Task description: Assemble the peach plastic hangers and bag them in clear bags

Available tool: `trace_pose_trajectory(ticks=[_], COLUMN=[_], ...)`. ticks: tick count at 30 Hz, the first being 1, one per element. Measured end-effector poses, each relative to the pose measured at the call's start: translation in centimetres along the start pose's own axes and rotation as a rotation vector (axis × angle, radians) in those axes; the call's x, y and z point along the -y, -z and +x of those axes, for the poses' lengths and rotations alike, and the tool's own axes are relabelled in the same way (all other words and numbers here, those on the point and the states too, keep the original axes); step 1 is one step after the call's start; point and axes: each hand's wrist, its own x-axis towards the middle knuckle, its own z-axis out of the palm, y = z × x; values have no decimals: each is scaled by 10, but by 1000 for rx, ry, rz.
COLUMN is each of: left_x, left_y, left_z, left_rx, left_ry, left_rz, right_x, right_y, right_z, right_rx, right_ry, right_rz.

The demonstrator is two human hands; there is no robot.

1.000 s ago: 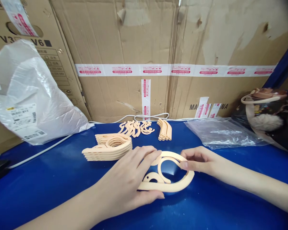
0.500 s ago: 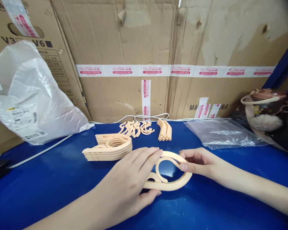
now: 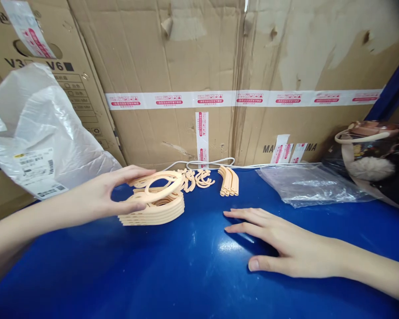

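Observation:
My left hand point(image 3: 101, 195) grips a peach plastic hanger part point(image 3: 171, 188) by its left end, thumb below and fingers above. The part has a rounded loop and sits slightly tilted over a stack of matching hanger parts point(image 3: 159, 216); whether it touches the stack I cannot tell. My right hand point(image 3: 282, 246) is spread open, palm down, low over the blue table, with nothing in it. Behind the stack lie several small peach hooks point(image 3: 203, 179), partly hidden by the held part. To their right is a bundle of curved peach bars point(image 3: 229, 180).
A blue table point(image 3: 193, 270) carries everything. Large cardboard sheets point(image 3: 173, 133) stand along its back edge, with a white cable point(image 3: 216, 162) before them. A filled white plastic bag point(image 3: 53, 133) is at left; a clear bag point(image 3: 312, 184) and a dark handbag point(image 3: 369, 164) are at right.
My left hand has carried the looped hanger part from the middle of the table leftward and back, above the stack. My right hand has let go of it and spread its fingers.

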Motion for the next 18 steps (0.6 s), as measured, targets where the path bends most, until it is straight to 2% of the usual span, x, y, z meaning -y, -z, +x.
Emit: trace_pose_trajectory(ticks=[3, 6, 18], left_x=[16, 20, 33], left_y=[-5, -11, -21], left_z=[0, 2, 7], left_rx=[64, 93, 85], left_ry=[45, 75, 58], left_rz=[0, 4, 43], right_x=[1, 0, -2], right_y=[-2, -2, -1], right_z=[1, 1, 1], right_rx=[21, 21, 19], right_ry=[-9, -15, -6], right_rz=[-17, -19, -23])
